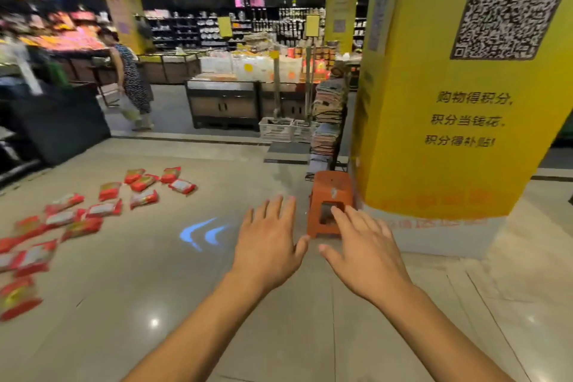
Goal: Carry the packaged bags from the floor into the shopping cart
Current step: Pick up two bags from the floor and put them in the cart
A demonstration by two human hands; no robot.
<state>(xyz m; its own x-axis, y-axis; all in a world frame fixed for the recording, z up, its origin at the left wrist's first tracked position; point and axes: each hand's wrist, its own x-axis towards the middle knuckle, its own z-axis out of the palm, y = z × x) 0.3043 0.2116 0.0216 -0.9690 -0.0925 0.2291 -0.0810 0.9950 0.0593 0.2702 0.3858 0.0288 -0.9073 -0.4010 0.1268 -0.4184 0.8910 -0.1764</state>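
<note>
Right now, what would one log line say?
left hand: open, empty | right hand: open, empty | packaged bags: on floor | cart: unseen

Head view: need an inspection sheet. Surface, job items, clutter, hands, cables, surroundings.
Surface: glossy tiled floor, blue arrow marks lit on it.
Job's things: red packaged bags scattered on the floor at left, none held; shopping cart not in view.
Clutter: orange stool beside the yellow pillar.
Hands: left hand and right hand both open, palms down, holding nothing.
Cables: nothing seen.
Surroundings: store shelves behind; a person in the aisle at back left; white crates on the floor further back.
</note>
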